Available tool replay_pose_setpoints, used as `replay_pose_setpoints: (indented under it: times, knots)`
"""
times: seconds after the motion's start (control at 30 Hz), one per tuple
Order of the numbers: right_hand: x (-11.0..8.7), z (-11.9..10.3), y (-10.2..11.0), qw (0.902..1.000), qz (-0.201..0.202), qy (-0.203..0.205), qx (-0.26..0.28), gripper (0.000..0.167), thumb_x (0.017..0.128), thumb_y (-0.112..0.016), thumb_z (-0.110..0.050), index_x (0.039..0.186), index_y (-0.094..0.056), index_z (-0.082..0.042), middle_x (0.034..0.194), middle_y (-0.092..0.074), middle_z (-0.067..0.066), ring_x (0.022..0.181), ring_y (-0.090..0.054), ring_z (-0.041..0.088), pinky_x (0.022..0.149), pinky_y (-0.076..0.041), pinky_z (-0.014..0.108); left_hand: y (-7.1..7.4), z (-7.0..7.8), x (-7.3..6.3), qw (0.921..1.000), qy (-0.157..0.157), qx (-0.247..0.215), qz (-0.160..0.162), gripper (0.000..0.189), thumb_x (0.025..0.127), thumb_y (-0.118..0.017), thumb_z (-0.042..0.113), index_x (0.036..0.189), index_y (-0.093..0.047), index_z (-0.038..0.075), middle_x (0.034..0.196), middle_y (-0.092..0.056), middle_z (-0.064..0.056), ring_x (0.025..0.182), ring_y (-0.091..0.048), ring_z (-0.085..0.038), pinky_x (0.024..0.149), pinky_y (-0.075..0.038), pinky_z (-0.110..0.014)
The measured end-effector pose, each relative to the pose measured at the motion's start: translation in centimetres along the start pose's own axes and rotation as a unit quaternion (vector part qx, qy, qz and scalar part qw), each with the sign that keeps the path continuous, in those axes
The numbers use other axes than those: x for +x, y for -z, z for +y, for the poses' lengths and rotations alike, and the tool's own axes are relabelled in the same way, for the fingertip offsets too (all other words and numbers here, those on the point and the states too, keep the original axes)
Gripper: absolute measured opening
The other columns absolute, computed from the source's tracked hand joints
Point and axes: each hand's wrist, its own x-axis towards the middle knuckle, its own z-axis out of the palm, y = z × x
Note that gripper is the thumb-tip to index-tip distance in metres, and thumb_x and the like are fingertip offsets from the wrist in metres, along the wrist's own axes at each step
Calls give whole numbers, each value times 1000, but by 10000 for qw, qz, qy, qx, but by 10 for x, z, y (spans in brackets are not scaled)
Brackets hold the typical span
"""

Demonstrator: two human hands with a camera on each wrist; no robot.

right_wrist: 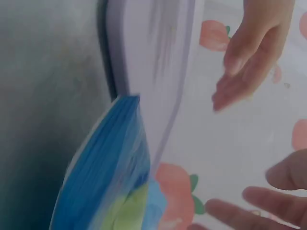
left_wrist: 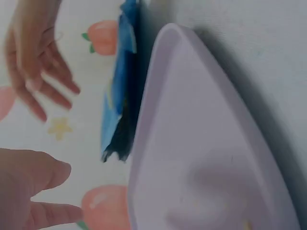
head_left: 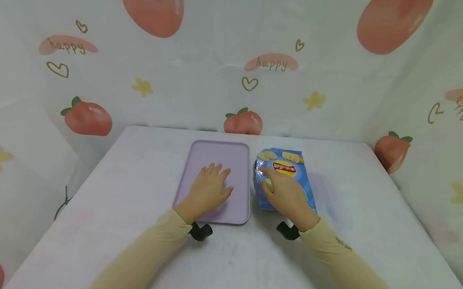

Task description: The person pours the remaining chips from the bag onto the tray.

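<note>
A lilac tray (head_left: 219, 154) lies flat on the table, and my left hand (head_left: 208, 188) hovers over it with spread fingers, holding nothing. To its right lies a blue bag of potato chips (head_left: 301, 176) with a red and yellow logo. My right hand (head_left: 289, 195) is above the bag, its fingers reaching forward and covering part of the front. In the right wrist view the right-hand fingers (right_wrist: 235, 213) look loosely extended and apart from the chip bag (right_wrist: 108, 167). The left wrist view has the bag (left_wrist: 120, 86) beside the tray's rim (left_wrist: 160, 52).
A white-covered table (head_left: 139, 167) holds the tray and bag. Behind it hangs a white cloth (head_left: 203, 88) printed with peaches, hearts and flowers. Black wrist mounts (head_left: 201, 232) sit under both wrists. A thin dark cord (head_left: 62, 204) shows at the left edge.
</note>
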Motion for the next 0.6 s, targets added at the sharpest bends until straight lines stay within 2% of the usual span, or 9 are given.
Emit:
replay_pose_setpoints:
  times: [0.07, 0.13, 0.17, 0.23, 0.33, 0.43, 0.5, 0.6]
  knots:
    - [-2, 7, 4, 9996, 208, 31, 170, 36, 95, -58, -21, 130, -59, -14, 110, -71, 6, 65, -62, 18, 46, -45, 27, 4, -6, -6, 9995, -13, -294, 59, 50, 96, -56, 34, 137, -52, 7, 140, -51, -18, 131, -46, -36, 111, -35, -50]
    - [-4, 16, 8, 9986, 428, 34, 319, 31, 95, -58, -18, 125, -62, -12, 105, -72, 6, 55, -57, 16, 42, -36, 25, 7, -14, -14, 9980, 59, -632, 84, 48, 96, -56, 32, 136, -53, 6, 136, -54, -16, 128, -50, -33, 107, -40, -48]
    - [-5, 21, 10, 9979, 519, -13, 379, 29, 95, -58, -17, 123, -62, -11, 103, -73, 8, 55, -57, 17, 42, -36, 25, 9, -19, -18, 9964, 130, -834, 86, 48, 96, -56, 32, 136, -53, 6, 136, -55, -14, 126, -51, -32, 105, -42, -48]
    - [-7, 31, 14, 9963, 674, -216, 486, 26, 95, -57, -16, 120, -63, -9, 101, -73, 10, 66, -63, 18, 48, -43, 26, 12, -29, -26, 9927, 296, -1168, 102, 47, 97, -54, 32, 137, -52, 7, 136, -55, -13, 126, -52, -31, 102, -45, -48]
    - [-12, 46, 18, 9923, 820, -629, 681, 24, 97, -55, -17, 118, -63, -7, 98, -72, 13, 77, -66, 25, 62, -54, 36, 16, -46, -37, 9857, 594, -1550, 288, 44, 99, -51, 31, 137, -52, 8, 136, -55, -13, 126, -52, -31, 100, -45, -50]
    - [-17, 62, 19, 9880, 865, -966, 844, 25, 98, -53, -18, 119, -62, -7, 97, -70, 13, 82, -65, 27, 66, -56, 37, 19, -69, -42, 9757, 868, -1942, 526, 40, 100, -48, 25, 134, -54, 6, 133, -57, -16, 121, -55, -34, 95, -48, -52]
    - [-21, 72, 20, 9853, 816, -1131, 986, 24, 99, -52, -18, 119, -61, -7, 98, -69, 13, 80, -63, 25, 65, -54, 34, 20, -85, -44, 9684, 1048, -2165, 652, 37, 100, -46, 21, 131, -55, 4, 129, -59, -17, 116, -58, -35, 94, -48, -51]
    - [-26, 83, 21, 9811, 636, -1395, 1179, 27, 101, -50, -21, 123, -58, -7, 103, -68, 14, 86, -62, 26, 70, -55, 37, 18, -106, -46, 9570, 1346, -2479, 670, 36, 101, -43, 19, 130, -56, 3, 125, -62, -18, 112, -60, -35, 90, -50, -50]
